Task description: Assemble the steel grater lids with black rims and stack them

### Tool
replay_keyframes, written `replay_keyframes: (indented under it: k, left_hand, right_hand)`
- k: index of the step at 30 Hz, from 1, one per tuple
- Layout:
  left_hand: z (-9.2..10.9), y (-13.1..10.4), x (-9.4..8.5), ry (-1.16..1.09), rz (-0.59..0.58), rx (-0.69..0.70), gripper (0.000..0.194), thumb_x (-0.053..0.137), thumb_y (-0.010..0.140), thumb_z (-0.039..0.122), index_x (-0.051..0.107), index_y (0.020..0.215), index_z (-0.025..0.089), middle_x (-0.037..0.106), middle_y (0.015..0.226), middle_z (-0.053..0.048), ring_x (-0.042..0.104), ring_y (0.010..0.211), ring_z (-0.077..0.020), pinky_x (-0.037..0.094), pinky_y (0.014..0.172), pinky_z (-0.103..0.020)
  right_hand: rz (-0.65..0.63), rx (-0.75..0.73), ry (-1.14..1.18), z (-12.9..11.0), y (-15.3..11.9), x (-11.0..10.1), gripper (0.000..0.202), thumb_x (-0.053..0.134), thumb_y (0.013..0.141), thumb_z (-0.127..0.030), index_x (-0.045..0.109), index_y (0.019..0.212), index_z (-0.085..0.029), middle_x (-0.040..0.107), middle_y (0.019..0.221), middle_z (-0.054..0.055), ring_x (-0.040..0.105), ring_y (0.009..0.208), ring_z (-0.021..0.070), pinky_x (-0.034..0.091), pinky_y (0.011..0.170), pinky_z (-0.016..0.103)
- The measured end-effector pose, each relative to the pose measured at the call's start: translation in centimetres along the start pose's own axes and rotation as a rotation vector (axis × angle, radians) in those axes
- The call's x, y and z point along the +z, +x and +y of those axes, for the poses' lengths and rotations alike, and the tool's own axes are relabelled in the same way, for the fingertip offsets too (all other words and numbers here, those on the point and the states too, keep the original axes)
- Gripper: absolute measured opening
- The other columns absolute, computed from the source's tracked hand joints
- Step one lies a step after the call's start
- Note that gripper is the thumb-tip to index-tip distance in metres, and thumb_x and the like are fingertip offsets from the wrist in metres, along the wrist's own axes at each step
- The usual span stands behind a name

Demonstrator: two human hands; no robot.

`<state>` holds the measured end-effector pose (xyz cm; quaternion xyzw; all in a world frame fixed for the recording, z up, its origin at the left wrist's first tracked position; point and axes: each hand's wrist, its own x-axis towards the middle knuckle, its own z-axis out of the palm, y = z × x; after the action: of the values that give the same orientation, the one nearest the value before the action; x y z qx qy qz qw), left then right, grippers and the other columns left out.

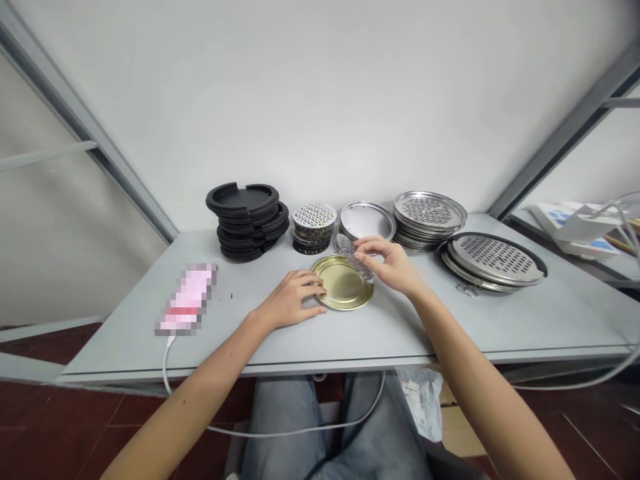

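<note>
Brace the round gold metal dish (pixel 346 292) at nine o'clock, left hand (pixel 298 297) half-curled, right hand (pixel 389 261) pinching the textured silver metal disc (pixel 349 253).

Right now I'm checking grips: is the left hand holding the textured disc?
No, the right hand has the textured disc between its fingers.

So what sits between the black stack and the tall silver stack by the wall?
In the head view, a small stack topped with a perforated disc, then a rimmed silver piece, left to right.
</note>
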<state>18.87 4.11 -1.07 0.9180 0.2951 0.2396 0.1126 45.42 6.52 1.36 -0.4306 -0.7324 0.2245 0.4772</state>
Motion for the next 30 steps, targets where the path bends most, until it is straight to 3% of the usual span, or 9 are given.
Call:
replay_keyframes:
  k: [4, 10, 17, 20, 22, 26, 28, 30]
  left_hand:
    - [-0.3, 0.0, 0.2, 0.003, -0.015, 0.003, 0.024, 0.068, 0.085, 0.037, 0.072, 0.105, 0.024, 0.069, 0.113, -0.005, 0.055, 0.117, -0.0246, 0.043, 0.102, -0.041]
    - [-0.7, -0.1, 0.1, 0.022, -0.006, 0.000, 0.020, 0.066, 0.088, 0.036, 0.074, 0.103, 0.026, 0.070, 0.111, -0.003, 0.057, 0.112, -0.0221, 0.044, 0.097, -0.039]
    - [-0.2, -0.4, -0.3, 0.090, 0.039, -0.102, 0.027, 0.073, 0.079, 0.046, 0.073, 0.090, 0.022, 0.071, 0.092, -0.003, 0.063, 0.088, -0.0212, 0.046, 0.084, -0.037]
    - [-0.1, -0.4, -0.7, 0.075, 0.091, -0.113, 0.040, 0.075, 0.075, 0.050, 0.070, 0.102, 0.021, 0.070, 0.103, -0.006, 0.061, 0.099, -0.0245, 0.045, 0.091, -0.040]
    - [-0.3, -0.5, -1.0, 0.093, 0.127, -0.145, 0.055, 0.075, 0.074, 0.053, 0.064, 0.117, 0.022, 0.064, 0.121, -0.009, 0.055, 0.114, -0.0289, 0.041, 0.100, -0.045]
    - [-1.3, -0.8, -1.0, 0.134, 0.038, -0.294, 0.100, 0.075, 0.065, 0.065, 0.037, 0.146, 0.020, 0.036, 0.150, -0.017, 0.031, 0.139, -0.0372, 0.028, 0.112, -0.054]
    - [-1.7, -1.0, -0.7, 0.126, -0.043, -0.348, 0.107, 0.073, 0.065, 0.067, 0.029, 0.149, 0.020, 0.025, 0.156, -0.019, 0.021, 0.144, -0.0385, 0.024, 0.114, -0.055]
    - [-2.0, -1.2, -0.3, 0.123, -0.071, -0.370, 0.099, 0.070, 0.070, 0.066, 0.030, 0.149, 0.022, 0.021, 0.158, -0.018, 0.016, 0.146, -0.0383, 0.023, 0.114, -0.056]
  right_hand:
    - [-0.051, -0.045, -0.225, 0.2, -0.3, -0.5, 0.012, 0.061, 0.081, -0.028, 0.069, 0.078, -0.019, 0.070, 0.104, 0.009, 0.066, 0.093, 0.0227, 0.049, 0.090, 0.038]
    - [-0.151, 0.038, -0.420, 0.9, -0.4, -1.8, 0.012, 0.057, 0.076, -0.019, 0.070, 0.074, -0.019, 0.071, 0.104, 0.007, 0.066, 0.090, 0.0221, 0.050, 0.079, 0.033]
    - [-0.295, 0.079, -0.559, 2.0, -0.7, -2.4, 0.012, 0.056, 0.074, -0.016, 0.067, 0.070, -0.020, 0.073, 0.095, 0.005, 0.067, 0.085, 0.0199, 0.047, 0.082, 0.029]
    - [-0.315, 0.128, -0.635, 2.5, -0.8, -2.7, 0.012, 0.058, 0.073, -0.016, 0.068, 0.069, -0.020, 0.073, 0.091, 0.005, 0.067, 0.084, 0.0209, 0.048, 0.079, 0.029]
    - [-0.258, 0.155, -0.650, 2.4, -0.8, -2.6, 0.011, 0.058, 0.075, -0.019, 0.069, 0.074, -0.021, 0.073, 0.090, 0.006, 0.067, 0.084, 0.0220, 0.048, 0.078, 0.030]
    - [-0.100, 0.083, -0.429, 0.7, -0.6, -0.3, 0.017, 0.054, 0.084, -0.023, 0.070, 0.091, -0.019, 0.073, 0.096, 0.007, 0.066, 0.090, 0.0218, 0.049, 0.081, 0.032]
    - [-0.182, -0.033, -0.269, -0.7, -0.5, 1.9, 0.020, 0.052, 0.087, -0.023, 0.069, 0.096, -0.018, 0.073, 0.100, 0.007, 0.066, 0.093, 0.0205, 0.050, 0.085, 0.032]
    - [-0.316, -0.172, -0.222, -2.1, -0.6, 4.3, 0.020, 0.053, 0.087, -0.021, 0.070, 0.098, -0.018, 0.071, 0.105, 0.008, 0.064, 0.099, 0.0215, 0.048, 0.091, 0.035]
